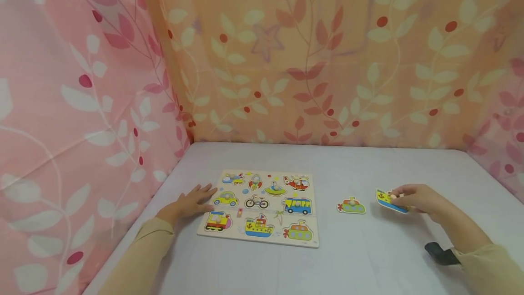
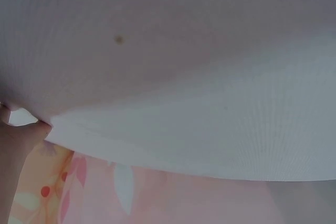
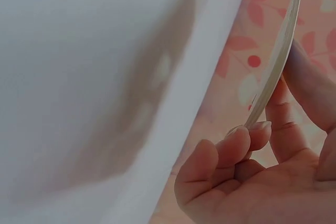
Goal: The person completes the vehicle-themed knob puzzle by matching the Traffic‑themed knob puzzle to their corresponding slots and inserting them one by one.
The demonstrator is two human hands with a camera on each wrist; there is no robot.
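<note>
In the head view, a wooden peg puzzle board printed with vehicles lies flat on the table. My left hand rests by its left edge, fingers spread and touching it; the left wrist view catches only a thumb and fingertip. Out to the right, my right hand pinches a ship puzzle piece by its knob, tilted above the table. Edge-on in the right wrist view, that wooden piece stands between the fingers. A submarine piece lies on the table between the board and the right hand.
A black strap-like object shows beside the right sleeve. The white-covered table meets floral curtains at the back and sides. On the board, the bus and other pieces with knobs sit in their places.
</note>
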